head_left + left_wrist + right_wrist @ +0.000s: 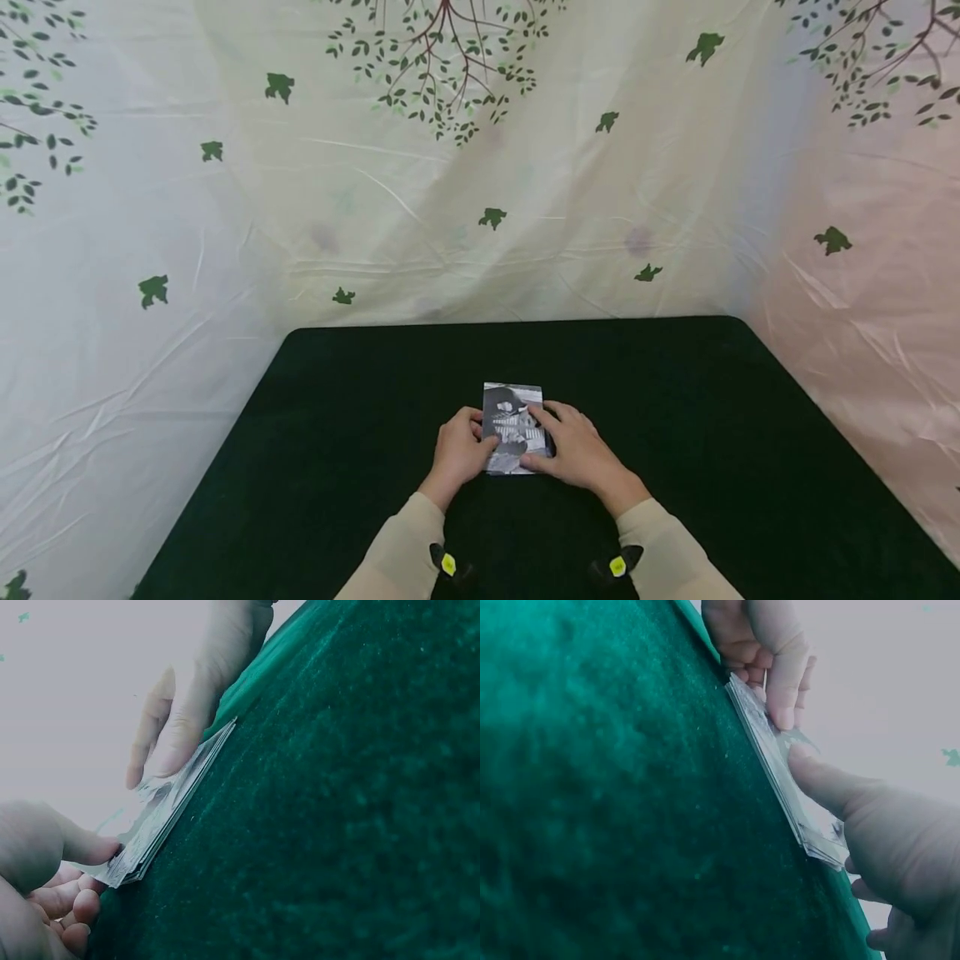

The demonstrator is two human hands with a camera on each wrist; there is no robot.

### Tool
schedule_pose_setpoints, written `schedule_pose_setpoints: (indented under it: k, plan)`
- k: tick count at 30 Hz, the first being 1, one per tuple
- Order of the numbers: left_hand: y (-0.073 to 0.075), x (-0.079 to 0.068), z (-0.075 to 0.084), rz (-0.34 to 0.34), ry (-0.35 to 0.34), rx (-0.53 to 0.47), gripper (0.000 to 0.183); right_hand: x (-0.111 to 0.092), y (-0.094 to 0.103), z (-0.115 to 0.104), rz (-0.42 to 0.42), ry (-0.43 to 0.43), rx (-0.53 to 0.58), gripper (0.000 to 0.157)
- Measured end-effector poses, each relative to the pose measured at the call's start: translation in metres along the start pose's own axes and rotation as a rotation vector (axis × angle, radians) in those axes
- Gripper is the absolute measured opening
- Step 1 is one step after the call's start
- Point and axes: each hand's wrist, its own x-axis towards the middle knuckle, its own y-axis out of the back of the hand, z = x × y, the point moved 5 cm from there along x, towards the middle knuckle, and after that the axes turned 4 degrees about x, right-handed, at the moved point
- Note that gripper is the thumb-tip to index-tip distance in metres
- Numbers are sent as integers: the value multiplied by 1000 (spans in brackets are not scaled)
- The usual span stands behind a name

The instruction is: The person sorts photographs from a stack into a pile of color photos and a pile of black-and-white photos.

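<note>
Stack of thin cards, a black-and-white picture uppermost, lies on the dark green table, about midway between its left and right edges and well apart from the far edge; the cards' edges are slightly uneven. The left hand pinches the stack's left side, thumb on top, other fingers curled at the side. The right hand grips the right side, thumb and one fingertip on the picture. Pale sleeves cover both forearms. Beyond the table's rounded far corners hangs pale cloth printed with green leaves and branches.
</note>
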Motion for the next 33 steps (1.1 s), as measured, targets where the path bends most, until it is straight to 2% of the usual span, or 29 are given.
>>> schedule_pose_setpoints:
  k: [4, 7, 11, 14, 20, 26, 33]
  plan:
    - [2, 1, 2, 41, -33, 2, 26, 2, 4, -1, 48, 17, 70, 81]
    - [5, 2, 5, 75, -51, -3, 22, 3, 11, -2, 125, 9, 194, 74]
    - [7, 1, 8, 96, -47, -33, 20, 3, 17, -1, 217, -61, 429, 62]
    - [9, 0, 8, 99, -34, -65, 20, 3, 18, 2, 255, -128, 591, 54]
    - [15, -1, 11, 148, -58, -111, 11, 2, 16, 7, 298, -233, 780, 37]
    - [17, 1, 9, 127, -24, -154, 7, 2, 15, 8, 295, -271, 808, 25]
    - [27, 1, 8, 167, -43, -87, 8, 2, 18, -1, 365, -240, 674, 21]
